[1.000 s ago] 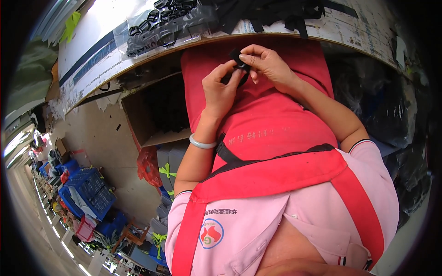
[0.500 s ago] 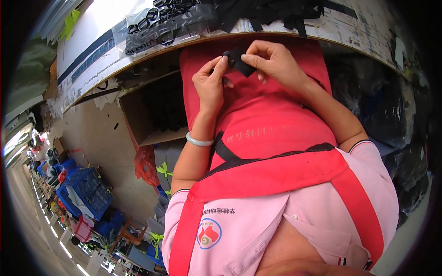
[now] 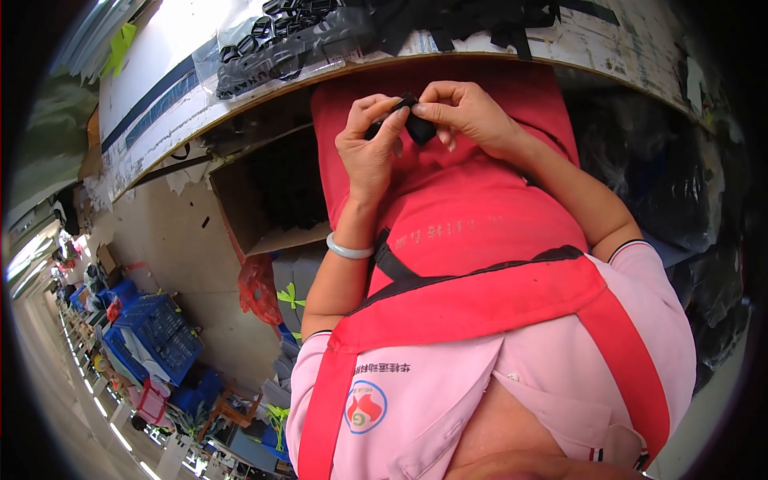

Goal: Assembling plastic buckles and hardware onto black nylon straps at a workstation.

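**Between both sets of fingertips, a small black clip over a red apron**

Between the two hands, just above the chest of the apron (image 3: pixel 472 232), a small black clip (image 3: pixel 404 120) is pinched from both sides. It lies at the fingertips themselves, touching them, its long axis running roughly left to right and dipping a little toward the left hand (image 3: pixel 370 152). That hand's thumb and forefinger close narrowly on the clip's left end, the other fingers curled under; a pale bangle (image 3: pixel 349 250) rings the wrist below. The right hand (image 3: pixel 468 116) meets it from the other side, fingers bent over and closed on the clip's right end, so neither hand is nearer than the other. Both forearms rise from the lower edge, elbows out, wrists turned inward. Just beyond the fingers runs the curved table edge (image 3: pixel 512 58), and farther on it a heap of black parts (image 3: pixel 292 36) lies. Off to the left, under the table, a cardboard box (image 3: pixel 256 216) stands open.
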The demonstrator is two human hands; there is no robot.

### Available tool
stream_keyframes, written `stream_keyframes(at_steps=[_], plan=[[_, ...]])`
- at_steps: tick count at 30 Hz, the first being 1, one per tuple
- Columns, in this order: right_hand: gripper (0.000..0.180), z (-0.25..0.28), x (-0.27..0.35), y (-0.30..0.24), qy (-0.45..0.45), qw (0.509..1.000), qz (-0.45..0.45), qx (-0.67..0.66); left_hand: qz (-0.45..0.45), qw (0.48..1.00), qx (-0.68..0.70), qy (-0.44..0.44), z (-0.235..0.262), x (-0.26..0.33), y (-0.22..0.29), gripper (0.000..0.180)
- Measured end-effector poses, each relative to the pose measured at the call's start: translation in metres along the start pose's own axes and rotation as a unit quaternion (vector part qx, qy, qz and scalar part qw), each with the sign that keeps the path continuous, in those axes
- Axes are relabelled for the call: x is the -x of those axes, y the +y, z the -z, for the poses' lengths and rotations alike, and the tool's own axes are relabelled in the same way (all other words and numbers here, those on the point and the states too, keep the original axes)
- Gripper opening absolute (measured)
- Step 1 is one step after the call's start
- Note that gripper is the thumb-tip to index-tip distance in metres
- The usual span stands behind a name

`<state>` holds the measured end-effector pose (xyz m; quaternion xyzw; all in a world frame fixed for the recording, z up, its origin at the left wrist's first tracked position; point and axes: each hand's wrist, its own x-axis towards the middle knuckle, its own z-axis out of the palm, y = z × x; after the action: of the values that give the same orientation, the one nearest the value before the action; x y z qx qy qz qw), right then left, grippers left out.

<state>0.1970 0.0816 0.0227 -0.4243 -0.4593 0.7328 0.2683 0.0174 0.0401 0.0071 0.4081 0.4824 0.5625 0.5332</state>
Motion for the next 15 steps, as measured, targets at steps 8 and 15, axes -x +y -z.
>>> stream_keyframes(at_steps=[8,15], plan=[[0.030,0.009,-0.004,-0.010,-0.001,1.000,-0.009,-0.026,-0.086,0.992,-0.094,-0.020,0.007,0.006,0.000,0.019],[0.022,0.014,-0.008,0.001,-0.058,0.997,-0.043,0.025,-0.096,0.985,-0.141,-0.037,0.007,0.010,-0.002,0.023]])
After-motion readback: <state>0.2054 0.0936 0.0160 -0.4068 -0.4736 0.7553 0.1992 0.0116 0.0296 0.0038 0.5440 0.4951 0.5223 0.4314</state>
